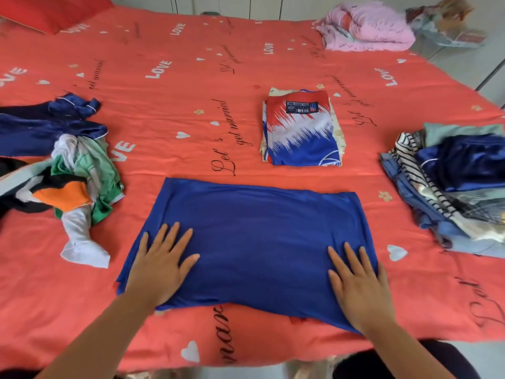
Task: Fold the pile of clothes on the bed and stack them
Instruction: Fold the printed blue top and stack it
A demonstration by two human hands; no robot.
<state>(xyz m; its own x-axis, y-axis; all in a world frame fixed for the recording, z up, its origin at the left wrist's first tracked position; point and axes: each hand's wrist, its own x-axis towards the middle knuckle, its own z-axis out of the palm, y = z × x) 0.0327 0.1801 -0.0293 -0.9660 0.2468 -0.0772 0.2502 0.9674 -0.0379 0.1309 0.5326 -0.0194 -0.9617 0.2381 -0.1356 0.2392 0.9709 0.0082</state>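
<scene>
I'd say midway: my left hand [161,265] and right hand [358,285] lie flat, grasping nothing, on the part-folded blue garment [254,242]; folded stack [300,129] done, crumpled pile [76,170] left.

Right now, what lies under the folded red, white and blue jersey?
Edges of a cream patterned garment show beneath the jersey; the rest is covered.

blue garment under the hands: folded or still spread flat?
Partly folded. The blue garment lies as a smooth rectangle with no sleeves or neckline showing, both the left hand and right hand pressing flat on it. Layer count: cannot tell.
</scene>
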